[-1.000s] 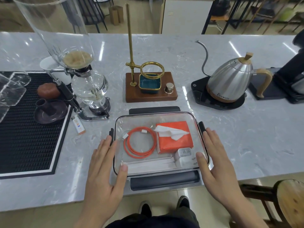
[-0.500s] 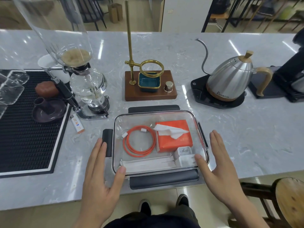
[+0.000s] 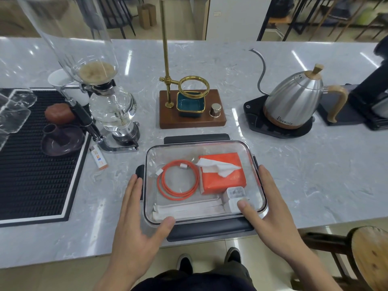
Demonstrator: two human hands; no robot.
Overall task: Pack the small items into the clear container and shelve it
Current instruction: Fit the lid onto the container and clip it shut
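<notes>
Both hands lie flat-fingered against the clear container (image 3: 255,164) on the marble counter (image 3: 315,175): left hand (image 3: 136,223) beside one short side, right hand (image 3: 270,208) opposite, its long axis running between them.

Looks like a café or coffee bar: long marble counter (image 3: 294,164) carrying a siphon brewer (image 3: 105,97) at ten o'clock, brass pour-over stand (image 3: 189,101) at twelve, gooseneck kettle (image 3: 294,101) at two, black drip mat (image 3: 31,164) at nine; chairs and tables beyond.
</notes>
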